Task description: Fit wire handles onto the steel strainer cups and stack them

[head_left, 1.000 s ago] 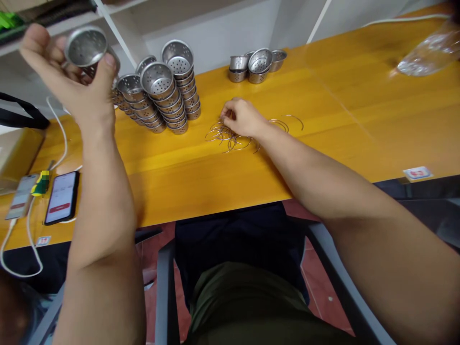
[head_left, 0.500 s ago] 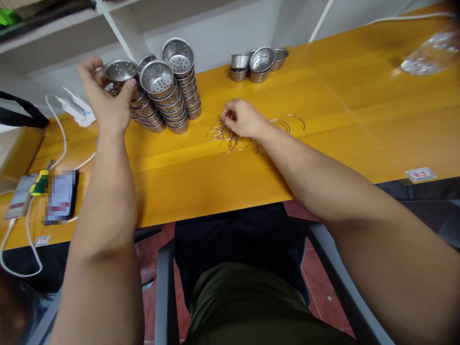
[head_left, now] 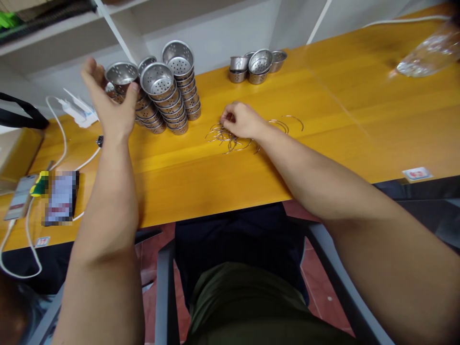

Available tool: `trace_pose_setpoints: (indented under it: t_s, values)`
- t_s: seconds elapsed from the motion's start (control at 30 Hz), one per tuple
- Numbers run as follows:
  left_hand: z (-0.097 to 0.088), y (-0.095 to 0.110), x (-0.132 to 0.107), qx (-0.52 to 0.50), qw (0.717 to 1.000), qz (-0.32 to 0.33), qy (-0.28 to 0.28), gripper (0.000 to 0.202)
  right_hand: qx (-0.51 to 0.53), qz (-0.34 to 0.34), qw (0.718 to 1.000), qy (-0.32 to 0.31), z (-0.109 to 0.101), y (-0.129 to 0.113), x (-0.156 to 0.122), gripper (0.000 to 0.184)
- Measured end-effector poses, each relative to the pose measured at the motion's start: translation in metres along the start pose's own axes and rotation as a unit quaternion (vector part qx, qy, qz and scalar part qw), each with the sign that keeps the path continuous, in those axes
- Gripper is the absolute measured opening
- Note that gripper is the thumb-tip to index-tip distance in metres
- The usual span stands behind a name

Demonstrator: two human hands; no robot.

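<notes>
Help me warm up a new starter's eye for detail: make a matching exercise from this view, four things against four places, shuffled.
Things
1. Left hand
2. Right hand
3. Clear plastic bag
4. Small group of cups

Places
A. Among the curved wires on the table
B. At the table's back edge, just right of the tall cup stacks
C. At a metal cup, thumb by its rim
D. At the far right of the view

Pairs: 1-C, 2-A, 3-D, 4-B
</notes>
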State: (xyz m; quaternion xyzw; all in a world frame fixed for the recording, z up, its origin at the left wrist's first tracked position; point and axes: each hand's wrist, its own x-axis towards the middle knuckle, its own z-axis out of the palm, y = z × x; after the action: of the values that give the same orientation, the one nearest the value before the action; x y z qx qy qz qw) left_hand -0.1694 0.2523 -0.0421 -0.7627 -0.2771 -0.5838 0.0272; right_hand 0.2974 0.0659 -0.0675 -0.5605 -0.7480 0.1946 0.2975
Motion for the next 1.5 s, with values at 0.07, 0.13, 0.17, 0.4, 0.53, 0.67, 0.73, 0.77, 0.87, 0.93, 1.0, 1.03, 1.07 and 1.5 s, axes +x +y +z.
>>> trace_pose_setpoints:
  t_s: [0.07,0.13,0.17,0.4,0.53,0.67,0.73,0.77,0.87,0.93,1.0,1.03,1.07,1.5]
  values:
    - [0.006,0.044,0.009,0.018,0.991,0.063,0.115,0.112,0.004,0.011,1.0,0.005,-0.001,0.001,0.0,0.016]
    - [0.016,0.114,0.017,0.072,0.962,0.156,0.21,0.108,0.004,0.02,1.0,0.008,-0.003,0.001,0.0,0.007]
    - [0.023,0.155,0.019,0.079,0.953,0.197,0.216,0.104,0.001,0.026,1.0,0.009,-0.005,0.0,0.0,0.006]
    - [0.081,0.312,-0.042,-0.051,0.976,0.151,-0.149,0.018,-0.025,0.093,0.995,0.014,-0.017,-0.011,-0.005,0.026]
    - [0.101,0.277,-0.071,-0.12,0.969,0.072,-0.202,0.016,-0.069,0.146,0.985,0.065,-0.037,-0.005,0.006,0.038]
    - [0.098,0.252,-0.074,-0.126,0.974,-0.002,-0.187,0.029,-0.137,0.194,0.965,0.112,-0.065,0.017,0.03,0.052]
    - [0.096,0.248,-0.073,-0.128,0.974,-0.024,-0.184,0.034,-0.158,0.205,0.96,0.111,-0.076,0.031,0.04,0.05]
    - [0.095,0.248,-0.074,-0.131,0.973,-0.031,-0.186,0.034,-0.166,0.211,0.957,0.108,-0.08,0.037,0.045,0.049]
    - [0.096,0.249,-0.076,-0.144,0.969,-0.042,-0.198,0.023,-0.185,0.216,0.953,0.108,-0.082,0.054,0.053,0.03]
    - [0.098,0.251,-0.078,-0.151,0.966,-0.046,-0.204,0.014,-0.191,0.216,0.95,0.117,-0.08,0.06,0.056,0.016]
    - [0.099,0.253,-0.079,-0.156,0.965,-0.047,-0.204,0.01,-0.194,0.21,0.951,0.12,-0.077,0.062,0.055,0.017]
    - [0.099,0.254,-0.079,-0.157,0.965,-0.048,-0.205,0.009,-0.194,0.208,0.951,0.119,-0.076,0.061,0.053,0.015]
    - [0.099,0.254,-0.079,-0.156,0.965,-0.05,-0.205,0.009,-0.193,0.199,0.954,0.117,-0.075,0.059,0.049,0.013]
    - [0.102,0.253,-0.081,-0.158,0.959,-0.05,-0.229,0.01,0.107,0.126,0.982,0.096,-0.07,0.012,0.006,0.024]
